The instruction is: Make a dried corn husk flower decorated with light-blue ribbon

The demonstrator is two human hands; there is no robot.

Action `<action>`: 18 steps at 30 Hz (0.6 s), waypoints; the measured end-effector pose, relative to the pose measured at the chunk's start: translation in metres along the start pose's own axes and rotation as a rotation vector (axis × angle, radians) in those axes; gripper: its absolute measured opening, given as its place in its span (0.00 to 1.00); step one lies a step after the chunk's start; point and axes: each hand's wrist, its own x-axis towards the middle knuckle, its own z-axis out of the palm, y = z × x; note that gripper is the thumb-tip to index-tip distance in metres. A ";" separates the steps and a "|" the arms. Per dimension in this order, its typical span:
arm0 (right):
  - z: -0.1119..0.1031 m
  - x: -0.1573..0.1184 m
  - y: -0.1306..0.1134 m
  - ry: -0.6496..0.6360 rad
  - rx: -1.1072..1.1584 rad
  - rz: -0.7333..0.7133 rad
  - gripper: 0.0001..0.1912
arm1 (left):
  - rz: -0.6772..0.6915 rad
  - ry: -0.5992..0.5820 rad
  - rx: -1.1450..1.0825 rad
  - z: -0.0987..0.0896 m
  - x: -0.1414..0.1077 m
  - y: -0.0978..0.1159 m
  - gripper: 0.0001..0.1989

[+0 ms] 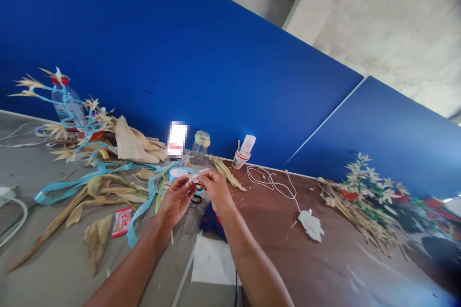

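My left hand (179, 197) and my right hand (215, 188) meet over the middle of the table, fingers pinched on a small pale piece (195, 178) between them. The piece looks like dried husk, but its details are too small to tell. Just behind the hands is a round whitish-blue object (178, 172). Black scissor handles (197, 196) show partly beneath the fingers. A light blue ribbon (141, 216) runs down beside my left hand, near green and tan husk strips (111, 192).
A clear jar (200, 147), a lit screen (177, 140) and a paper cup (240, 158) stand along the blue partition (216, 67). Flower branches with a bottle (68, 103) are left; white flowers (370, 182) are right. A white cable (272, 183), red packet (121, 222) and dark blue object (212, 220) lie around.
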 end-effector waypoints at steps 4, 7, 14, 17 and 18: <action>-0.003 0.002 0.001 0.013 0.061 0.021 0.08 | -0.056 0.017 0.037 0.002 -0.003 -0.001 0.10; -0.008 0.004 0.002 0.018 0.028 0.005 0.08 | -0.058 0.015 0.046 0.005 -0.004 -0.002 0.11; -0.015 0.006 0.005 -0.057 -0.088 -0.027 0.10 | -0.023 -0.061 0.081 0.005 -0.004 0.000 0.07; -0.016 0.005 0.005 -0.063 -0.071 -0.033 0.09 | -0.008 -0.056 0.062 0.005 -0.004 0.001 0.07; -0.017 0.005 0.004 -0.063 -0.056 -0.033 0.09 | -0.011 -0.055 0.065 0.005 -0.005 0.001 0.07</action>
